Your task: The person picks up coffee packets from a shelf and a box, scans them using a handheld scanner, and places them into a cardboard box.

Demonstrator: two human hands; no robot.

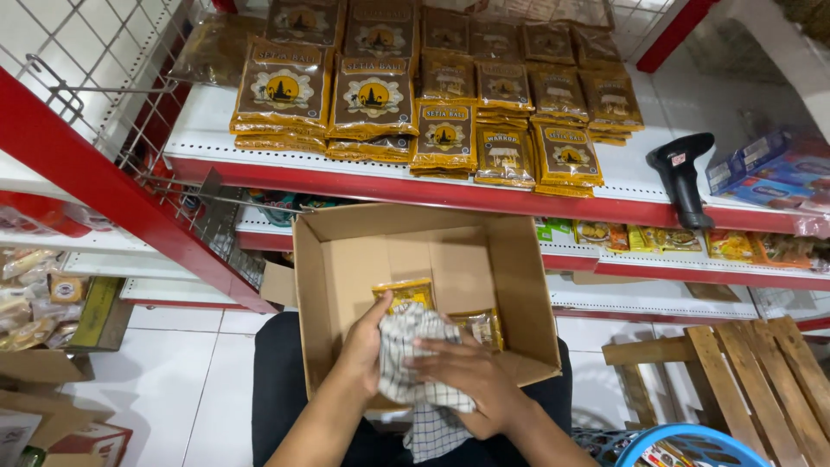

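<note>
An open cardboard box [519, 285] rests on my lap, below a red-edged shop shelf. Inside it lie yellow-brown flat packets [405, 292], one upright against the back, another [482, 327] at the right. Both hands are in the box and grip a white checked cloth [413, 363]. My left hand [363, 346] holds the cloth's left side. My right hand [462, 374] lies over its right side, fingers spread across it. The cloth's lower end hangs over the box's near edge.
The white shelf [207, 130] above holds several stacks of brown-and-yellow packets [372, 99]. A black barcode scanner [683, 177] stands on the shelf at right. A wooden pallet [743, 363] and a blue basket [683, 445] sit lower right; boxes and snack packs are at left.
</note>
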